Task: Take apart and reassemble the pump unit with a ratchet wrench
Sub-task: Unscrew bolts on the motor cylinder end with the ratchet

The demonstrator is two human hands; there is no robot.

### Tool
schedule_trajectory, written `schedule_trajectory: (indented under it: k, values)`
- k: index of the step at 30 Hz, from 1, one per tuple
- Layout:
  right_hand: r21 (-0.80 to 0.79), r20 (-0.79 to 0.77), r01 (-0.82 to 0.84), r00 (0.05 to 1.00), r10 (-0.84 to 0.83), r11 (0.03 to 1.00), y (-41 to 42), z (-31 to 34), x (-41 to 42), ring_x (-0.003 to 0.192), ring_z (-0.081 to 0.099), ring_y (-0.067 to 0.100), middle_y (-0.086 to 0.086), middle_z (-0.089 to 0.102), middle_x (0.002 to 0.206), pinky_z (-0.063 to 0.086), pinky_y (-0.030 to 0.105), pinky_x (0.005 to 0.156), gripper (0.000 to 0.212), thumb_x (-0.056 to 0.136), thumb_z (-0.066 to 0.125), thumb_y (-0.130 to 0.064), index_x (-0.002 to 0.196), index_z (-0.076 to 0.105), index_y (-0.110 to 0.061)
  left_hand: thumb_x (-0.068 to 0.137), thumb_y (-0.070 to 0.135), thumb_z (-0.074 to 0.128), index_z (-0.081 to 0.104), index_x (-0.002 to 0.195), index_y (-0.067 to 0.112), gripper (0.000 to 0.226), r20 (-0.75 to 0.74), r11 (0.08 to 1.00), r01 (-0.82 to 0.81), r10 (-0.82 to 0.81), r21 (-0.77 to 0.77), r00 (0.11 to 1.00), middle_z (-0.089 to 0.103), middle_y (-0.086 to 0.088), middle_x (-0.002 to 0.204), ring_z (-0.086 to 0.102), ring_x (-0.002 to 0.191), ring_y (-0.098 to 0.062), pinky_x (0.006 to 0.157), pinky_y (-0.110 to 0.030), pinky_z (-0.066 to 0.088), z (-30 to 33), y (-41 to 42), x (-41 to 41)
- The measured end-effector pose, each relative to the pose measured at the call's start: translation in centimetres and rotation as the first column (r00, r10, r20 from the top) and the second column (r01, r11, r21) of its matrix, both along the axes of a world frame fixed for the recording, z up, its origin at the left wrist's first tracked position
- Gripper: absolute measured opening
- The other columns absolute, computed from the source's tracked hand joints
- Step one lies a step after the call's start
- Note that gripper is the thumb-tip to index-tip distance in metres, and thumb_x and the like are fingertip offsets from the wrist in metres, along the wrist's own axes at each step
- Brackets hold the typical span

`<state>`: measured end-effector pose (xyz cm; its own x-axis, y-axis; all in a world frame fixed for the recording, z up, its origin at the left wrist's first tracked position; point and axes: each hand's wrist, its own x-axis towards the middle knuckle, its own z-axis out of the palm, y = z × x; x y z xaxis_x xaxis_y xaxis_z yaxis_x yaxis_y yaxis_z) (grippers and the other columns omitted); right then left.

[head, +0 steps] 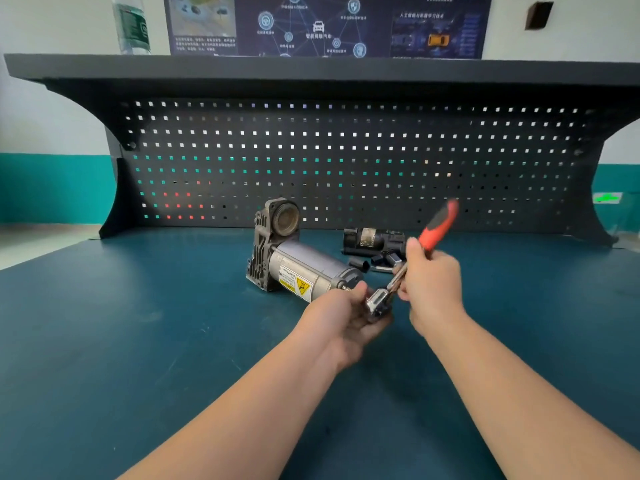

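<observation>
Gripping the ratchet point(408, 271) — right hand point(433, 282) on its handle, left hand point(346, 313) curled round its head — just beside the pump's point(301, 268) near end, which points toward them.

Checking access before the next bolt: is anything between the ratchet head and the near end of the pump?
Only the left hand itself, cupped round the ratchet head beside the pump's near end. The right hand holds the handle. Nothing else intervenes.

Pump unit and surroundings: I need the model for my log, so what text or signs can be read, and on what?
Pump unit label: yellow warning triangle, print too small to read.
Poster: Chinese captions, car icon, blurred.
Water bottle label: unreadable.
No model number legible.
</observation>
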<state>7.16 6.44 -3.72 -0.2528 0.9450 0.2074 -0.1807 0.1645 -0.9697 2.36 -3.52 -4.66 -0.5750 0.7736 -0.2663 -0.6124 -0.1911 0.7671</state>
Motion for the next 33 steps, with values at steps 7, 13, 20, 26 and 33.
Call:
schedule_trajectory:
  k: [7,13,20,26,33]
  values:
    - [-0.221,-0.13,-0.18,0.979,0.154,0.959,0.1,0.1,-0.1,0.027,0.036,0.003,0.007,0.056,0.064,0.028,0.017,0.032,0.015,0.096,0.051,-0.017,0.082,0.05,-0.011,0.097,0.009,0.048,0.054,0.088,-0.004,0.016,0.013,1.0,0.0,0.0,-0.006,1.0,0.059,-0.018,0.082,0.057,0.08,-0.027,0.078,-0.045,0.049,0.0,0.0,0.2]
    - [0.634,0.058,-0.119,0.993,0.107,0.764,-2.6,0.9,0.8,0.058,0.057,0.003,-0.002,0.06,0.063,0.043,0.015,0.057,0.012,0.093,0.055,-0.027,0.084,0.055,-0.018,0.094,0.006,0.053,0.055,0.095,-0.004,0.01,0.033,0.999,-0.023,0.022,0.046,0.999,0.061,-0.012,0.06,0.06,0.058,-0.024,0.057,-0.039,0.057,-0.3,0.2,0.2]
    - [-0.3,-0.115,-0.165,0.984,0.136,0.939,0.7,-0.2,0.1,0.029,0.039,0.005,0.01,0.056,0.065,0.031,0.018,0.032,0.021,0.098,0.048,-0.017,0.078,0.048,-0.011,0.092,0.006,0.056,0.055,0.101,-0.001,0.011,-0.029,0.999,-0.017,0.017,-0.028,0.999,0.063,-0.018,0.092,0.061,0.078,-0.025,0.06,-0.037,0.053,-0.7,0.2,-0.1]
    - [-0.216,-0.276,-0.201,0.951,0.138,0.955,0.0,-0.2,-0.1,0.027,0.034,0.003,0.008,0.056,0.063,0.027,0.016,0.031,0.021,0.097,0.053,-0.019,0.077,0.051,-0.012,0.094,0.007,0.053,0.053,0.094,-0.001,0.008,0.007,1.0,0.001,-0.001,0.005,1.0,0.062,-0.019,0.087,0.061,0.076,-0.027,0.062,-0.039,0.053,-0.2,0.1,-0.1]
    - [0.886,0.078,-0.096,0.995,0.058,0.453,-3.6,0.2,0.7,0.061,0.058,0.02,0.0,0.062,0.067,0.047,0.033,0.059,0.017,0.09,0.056,-0.031,0.091,0.058,-0.013,0.093,0.0,0.048,0.062,0.086,0.001,0.015,-0.031,0.999,0.028,-0.027,0.021,0.999,0.06,-0.01,0.071,0.058,0.061,-0.019,0.043,-0.025,0.054,-0.3,-0.2,0.1]
